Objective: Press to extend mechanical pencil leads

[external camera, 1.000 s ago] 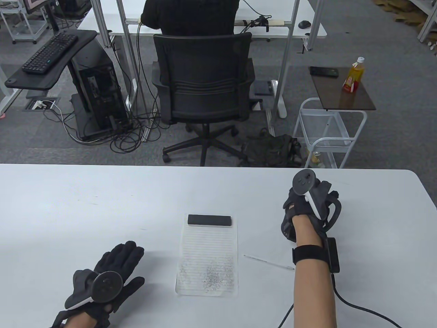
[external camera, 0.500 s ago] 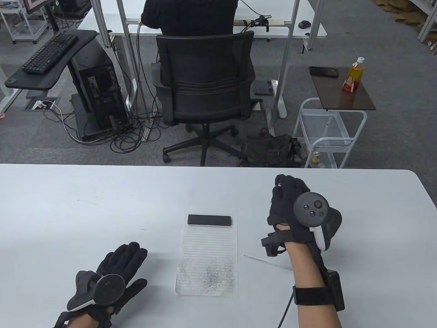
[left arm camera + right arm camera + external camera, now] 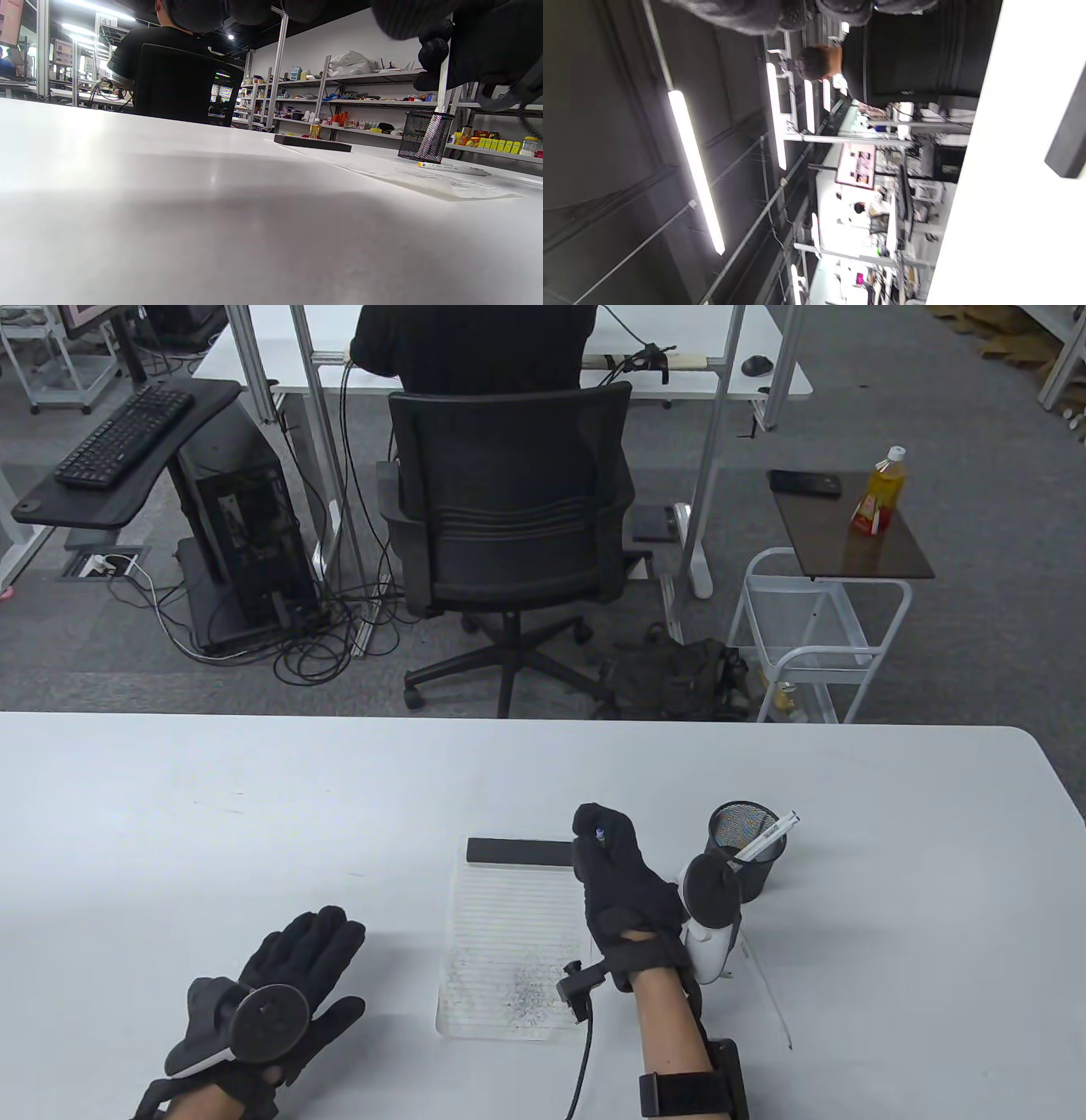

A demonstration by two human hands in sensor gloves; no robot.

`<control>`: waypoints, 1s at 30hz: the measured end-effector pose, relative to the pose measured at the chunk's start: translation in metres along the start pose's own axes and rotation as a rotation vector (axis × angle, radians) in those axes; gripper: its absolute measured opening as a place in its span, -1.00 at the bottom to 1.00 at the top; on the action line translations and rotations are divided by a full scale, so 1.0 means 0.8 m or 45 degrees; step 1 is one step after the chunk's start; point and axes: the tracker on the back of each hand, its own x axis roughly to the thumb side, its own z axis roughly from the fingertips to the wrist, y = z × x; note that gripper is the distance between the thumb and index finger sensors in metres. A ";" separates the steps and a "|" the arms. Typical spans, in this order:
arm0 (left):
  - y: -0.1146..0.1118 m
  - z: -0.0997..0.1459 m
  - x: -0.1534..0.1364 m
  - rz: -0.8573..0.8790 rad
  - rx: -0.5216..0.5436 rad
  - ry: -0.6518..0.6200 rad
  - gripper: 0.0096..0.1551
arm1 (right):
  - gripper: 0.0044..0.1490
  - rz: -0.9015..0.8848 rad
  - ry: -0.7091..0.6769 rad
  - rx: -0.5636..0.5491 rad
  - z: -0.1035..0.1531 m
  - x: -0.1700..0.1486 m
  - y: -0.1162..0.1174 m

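Fingers first: my right hand [image 3: 624, 891] is curled into a fist around a mechanical pencil [image 3: 599, 833], and only its purple-ish button end pokes out the top of the fist, above the lined notepad [image 3: 516, 950]. I can't see the tip end from here. My left hand [image 3: 284, 976] lies flat on the table [image 3: 254, 814], fingers spread, holding nothing.

More pencils stand in the black mesh cup [image 3: 747, 848] just right of my hand, and one lies loose on the table [image 3: 768, 993] near my wrist.

Handling-wise, I'd guess it's a light, stiff, slick plastic barrel, so wrap it mid-body and put the thumb on the cap. The lead will be brittle, so short clicks, tip kept off the paper.
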 end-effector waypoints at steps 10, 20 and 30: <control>0.000 -0.001 0.000 -0.001 0.009 -0.008 -0.02 | -0.17 -0.680 0.036 0.006 0.006 -0.066 -0.009; 0.000 -0.001 -0.002 0.006 0.002 -0.008 -0.02 | -0.25 -0.733 0.027 -0.026 0.010 -0.085 -0.007; 0.000 -0.001 -0.001 0.000 0.000 -0.015 -0.02 | -0.24 -0.796 -0.006 -0.020 0.010 -0.086 -0.006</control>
